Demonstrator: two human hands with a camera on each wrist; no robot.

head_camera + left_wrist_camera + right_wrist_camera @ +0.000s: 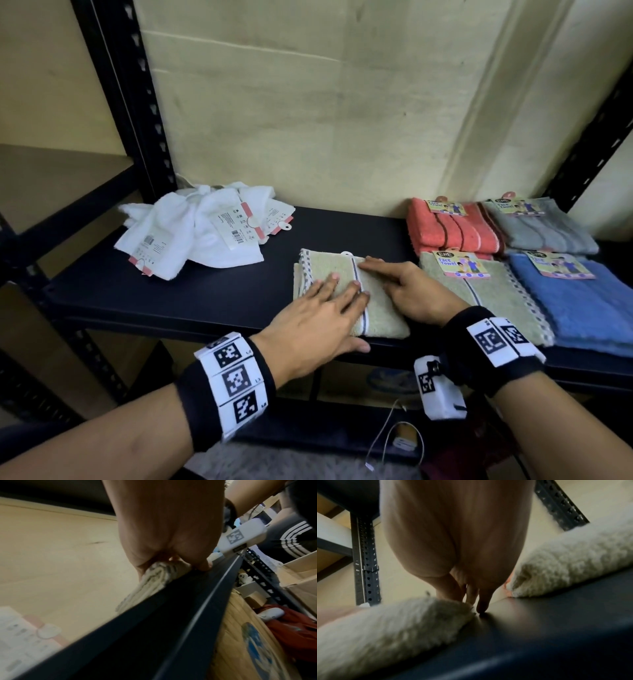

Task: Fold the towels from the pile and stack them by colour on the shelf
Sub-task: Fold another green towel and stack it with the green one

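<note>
A folded beige towel (322,265) with a grey stripe lies near the front of the dark shelf (212,294). My left hand (329,301) lies flat on its left half with straight fingers, thumb at the front edge. My right hand (394,277) presses flat on its right half, fingers pointing left. From the left wrist view the towel's layered edge (154,582) shows under the palm. In the right wrist view the fingers (471,595) touch the towel (385,626) and the shelf. A pile of white towels (198,233) with paper tags sits at the back left.
Folded towels lie at the right: a beige one (479,294) beside my right hand, a blue one (589,305), a coral one (452,229) and a grey one (544,229) behind. Black uprights (130,102) frame the shelf. Boxes stand below.
</note>
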